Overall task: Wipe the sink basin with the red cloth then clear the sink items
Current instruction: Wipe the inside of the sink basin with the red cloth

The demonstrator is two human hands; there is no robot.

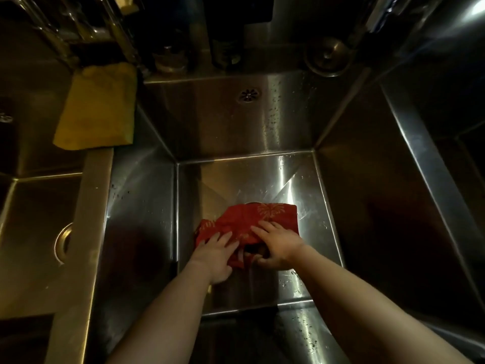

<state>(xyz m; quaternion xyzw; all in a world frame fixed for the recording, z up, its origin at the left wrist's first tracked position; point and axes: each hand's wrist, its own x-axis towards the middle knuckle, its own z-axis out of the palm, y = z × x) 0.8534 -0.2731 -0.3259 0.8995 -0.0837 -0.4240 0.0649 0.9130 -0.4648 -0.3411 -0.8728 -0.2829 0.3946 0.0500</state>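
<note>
Down on the floor of the stainless-steel sink basin (309, 185) lay the red cloth (244, 224), a crumpled, thin fabric with a pale leafy print, bunched into soft folds against the brushed, water-beaded metal. Both of the person's hands met on it. Over the cloth's near-left corner the left hand (214, 254) lay almost flat, fingers spread and pressing down rather than gripping. At the cloth's near-right edge the right hand (278, 245) was more curled: its fingers rested on top of the fabric while the thumb tucked under a lifted fold, pinching it loosely. Above the cloth, on the basin's far wall, sat a small round overflow grate (248, 95) with petal-shaped slots. Left of the basin, a flat steel divider carried a yellow cloth (97, 106), thick and rectangular, draped over its far end. Beyond the basin's far-right corner rested a round metal strainer plug (328, 57).
</note>
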